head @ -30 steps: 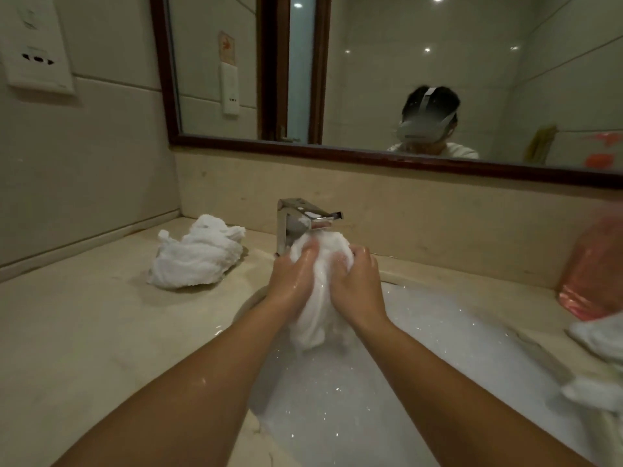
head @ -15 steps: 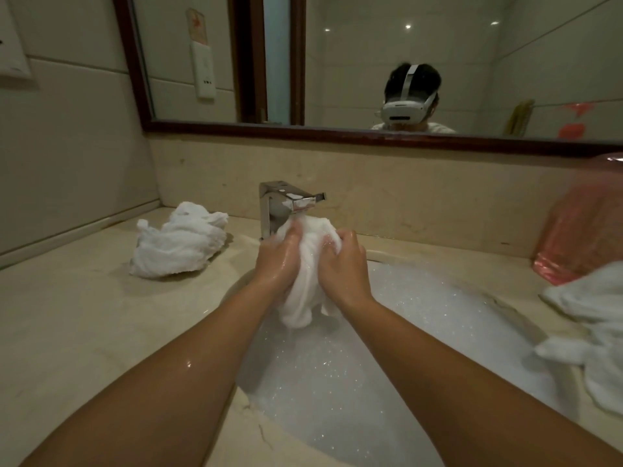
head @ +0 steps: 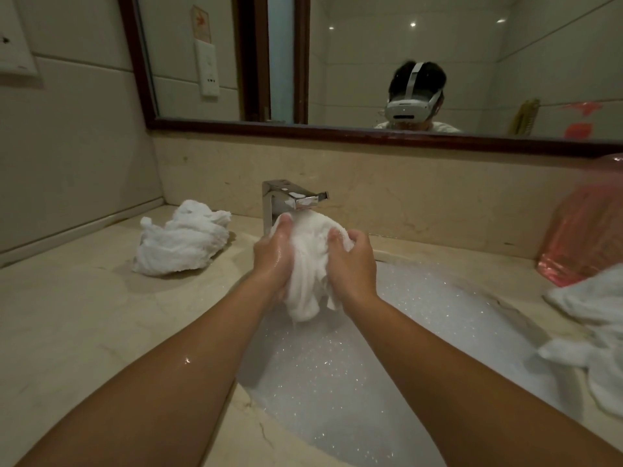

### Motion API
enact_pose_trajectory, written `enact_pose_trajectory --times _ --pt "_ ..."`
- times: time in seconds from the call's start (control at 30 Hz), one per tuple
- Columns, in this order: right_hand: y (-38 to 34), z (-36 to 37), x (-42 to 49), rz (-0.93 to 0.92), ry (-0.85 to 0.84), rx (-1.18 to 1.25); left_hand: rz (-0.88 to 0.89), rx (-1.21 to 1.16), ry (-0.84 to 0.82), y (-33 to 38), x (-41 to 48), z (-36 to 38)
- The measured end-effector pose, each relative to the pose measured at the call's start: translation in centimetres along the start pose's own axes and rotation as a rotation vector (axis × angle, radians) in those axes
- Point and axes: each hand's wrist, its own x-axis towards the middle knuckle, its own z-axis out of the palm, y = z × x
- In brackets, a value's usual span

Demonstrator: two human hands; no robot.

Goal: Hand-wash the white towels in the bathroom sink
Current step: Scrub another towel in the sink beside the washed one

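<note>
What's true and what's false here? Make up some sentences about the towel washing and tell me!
1. The left hand and the right hand both grip one white towel over the sink. True.
2. The sink is dry. False: foam fills it.
3. A crumpled towel lies on the counter, left of the faucet. True.
4. Everything on the counter is white. False: a pink bag stands at the right.
</note>
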Motion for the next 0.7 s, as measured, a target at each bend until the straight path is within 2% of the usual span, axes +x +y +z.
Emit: enact_pose_trajectory --times 0.37,0.7 --pt "0.2 0.6 -0.2 0.033 -0.028 0.007 -0.018 0.041 -0.002 -0.2 0.8 -0.1" --pt "0.5 1.0 -0.2 -0.045 -0.035 -0.048 -0.004 0.033 -0.005 -0.3 0.9 -0.1"
